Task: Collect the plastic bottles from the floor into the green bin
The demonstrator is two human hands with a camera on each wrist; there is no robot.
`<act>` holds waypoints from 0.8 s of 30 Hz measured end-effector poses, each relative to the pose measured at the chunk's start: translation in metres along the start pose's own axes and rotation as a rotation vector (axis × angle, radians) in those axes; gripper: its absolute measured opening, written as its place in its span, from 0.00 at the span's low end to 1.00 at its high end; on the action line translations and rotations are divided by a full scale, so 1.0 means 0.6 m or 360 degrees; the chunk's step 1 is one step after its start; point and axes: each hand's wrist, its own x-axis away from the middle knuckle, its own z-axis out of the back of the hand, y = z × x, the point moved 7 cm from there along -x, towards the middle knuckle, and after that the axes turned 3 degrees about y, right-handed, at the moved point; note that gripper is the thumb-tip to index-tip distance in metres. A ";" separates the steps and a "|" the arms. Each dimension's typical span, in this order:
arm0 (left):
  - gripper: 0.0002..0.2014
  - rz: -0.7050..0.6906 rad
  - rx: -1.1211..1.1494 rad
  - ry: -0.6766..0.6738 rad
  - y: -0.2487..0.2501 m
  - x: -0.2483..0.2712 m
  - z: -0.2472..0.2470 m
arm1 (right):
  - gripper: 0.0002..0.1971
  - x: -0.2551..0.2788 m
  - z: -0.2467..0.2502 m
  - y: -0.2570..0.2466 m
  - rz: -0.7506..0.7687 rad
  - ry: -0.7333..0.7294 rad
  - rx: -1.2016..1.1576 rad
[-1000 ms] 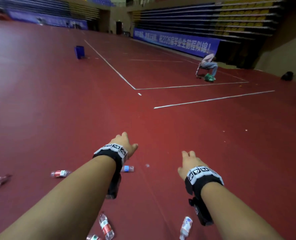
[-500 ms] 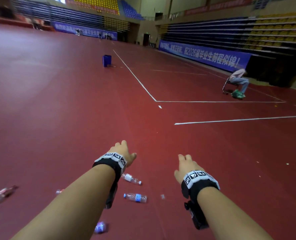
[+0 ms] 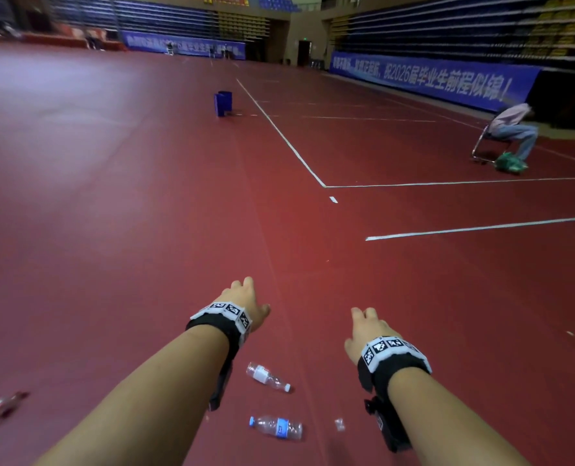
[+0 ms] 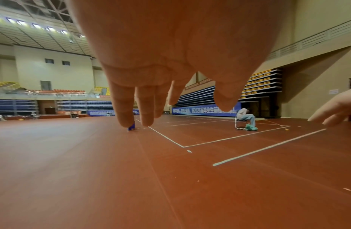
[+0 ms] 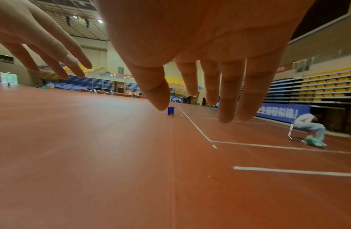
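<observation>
- A red-labelled bottle (image 3: 0, 410) lies on its side on the red floor (image 3: 118, 230) at the far left of the head view, blurred and well apart from the other bottles.
- The left hand (image 3: 244, 302) reaches forward above the floor; in the left wrist view its fingers (image 4: 123, 108) hang straight and slightly spread, holding nothing.
- A blue bin (image 3: 223, 103) stands far off on the floor, just left of a white court line (image 3: 279, 132).
- Between the two forearms, a clear bottle with a white label (image 3: 267, 377) lies on its side, its cap pointing to the lower right.
- Nearer the camera, a clear bottle with a blue label (image 3: 276, 427) lies on its side with its blue cap to the left; the two bottles are near each other but not touching.
- A small clear scrap (image 3: 339, 424) lies just right of the blue-labelled bottle.
- The right hand (image 3: 368, 331) is stretched forward; the right wrist view shows its fingers (image 5: 227, 96) straight and spread, empty.
- At the far right a person (image 3: 513, 126) sits bent forward on a chair, with a green bag-like thing (image 3: 510, 164) on the floor at the feet.
- Whether that green thing is the bin cannot be told.
</observation>
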 end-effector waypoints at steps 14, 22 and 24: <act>0.29 0.0500 0.0278 -0.0071 -0.118 -0.323 -0.023 | 0.28 -0.412 0.034 -0.241 0.0483 -0.0174 0.0311; 0.30 0.0805 0.0570 -0.0394 -0.235 -0.464 -0.181 | 0.34 -0.552 -0.135 -0.383 0.0698 -0.0513 0.0493; 0.32 0.0902 0.0613 -0.0499 -0.256 -0.477 -0.257 | 0.37 -0.594 -0.200 -0.393 0.0726 -0.0584 0.0484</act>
